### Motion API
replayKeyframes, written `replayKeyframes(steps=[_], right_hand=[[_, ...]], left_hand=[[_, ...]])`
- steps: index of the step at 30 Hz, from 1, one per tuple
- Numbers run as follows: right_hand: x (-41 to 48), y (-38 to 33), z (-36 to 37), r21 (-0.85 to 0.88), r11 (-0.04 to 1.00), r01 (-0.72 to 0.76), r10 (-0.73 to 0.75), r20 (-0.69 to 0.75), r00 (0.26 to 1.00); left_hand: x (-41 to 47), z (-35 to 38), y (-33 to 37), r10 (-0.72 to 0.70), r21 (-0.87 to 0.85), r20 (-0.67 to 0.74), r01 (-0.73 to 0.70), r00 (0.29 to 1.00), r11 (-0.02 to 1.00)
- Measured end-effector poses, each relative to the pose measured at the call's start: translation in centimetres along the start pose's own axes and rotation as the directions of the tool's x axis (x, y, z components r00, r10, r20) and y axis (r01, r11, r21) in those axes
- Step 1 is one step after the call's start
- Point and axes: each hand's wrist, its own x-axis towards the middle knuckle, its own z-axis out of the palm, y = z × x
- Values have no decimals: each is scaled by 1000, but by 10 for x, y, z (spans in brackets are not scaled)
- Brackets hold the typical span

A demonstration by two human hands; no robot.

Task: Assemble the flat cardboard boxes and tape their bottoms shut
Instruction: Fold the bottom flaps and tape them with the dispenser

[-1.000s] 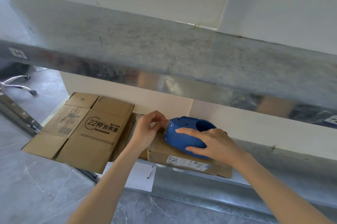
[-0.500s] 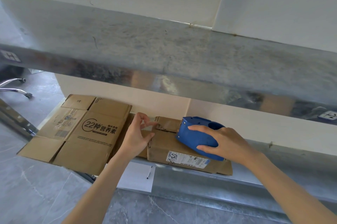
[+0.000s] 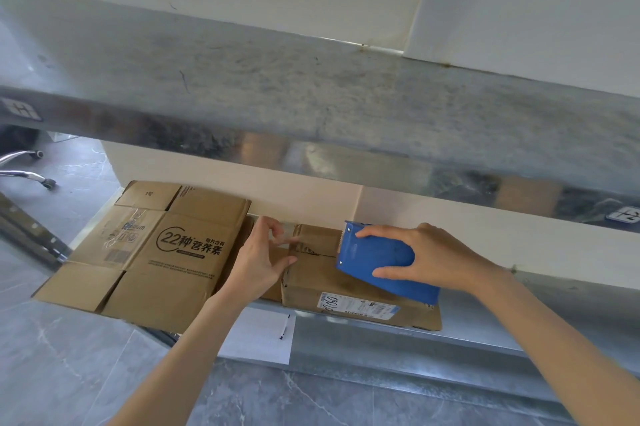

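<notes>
A small assembled cardboard box [image 3: 311, 283] with a white shipping label lies on the lower steel shelf. My right hand [image 3: 436, 259] grips a blue tape dispenser [image 3: 377, 259] tilted on top of the box, toward its right side. My left hand [image 3: 259, 259] rests against the box's left end, thumb on the top edge, fingers pinching clear tape at the far corner. A flattened printed cardboard box [image 3: 162, 252] lies to the left, overhanging the shelf edge.
A steel upper shelf [image 3: 311, 107] runs across above the boxes, close overhead. A white sheet with a pen mark [image 3: 263, 335] hangs below the lower shelf edge [image 3: 467, 342]. A chair base [image 3: 24, 169] stands on the grey floor at far left.
My right hand has drawn the blue dispenser to the right along the box top and tipped it up. My left hand stayed at the box's left end holding the tape.
</notes>
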Motion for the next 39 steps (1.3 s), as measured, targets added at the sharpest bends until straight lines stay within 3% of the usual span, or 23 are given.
replayKeyframes(steps=[17,29,34,39], right_hand=[[42,-9,-9,203,967,-151,104,226,969],[53,-6,-13,231,956,-180,108,296,949],[54,-4,-13,239,953,-186,109,302,947],[57,-2,-13,218,957,-193,119,310,943]], left_hand=[[-3,3,-6,-86,-122,-14,84,996,989],[-3,1,6,-199,-39,-90,196,976,980],[5,-10,18,-346,-288,-13,328,938,900],[13,-9,19,-435,-350,-36,396,900,849]])
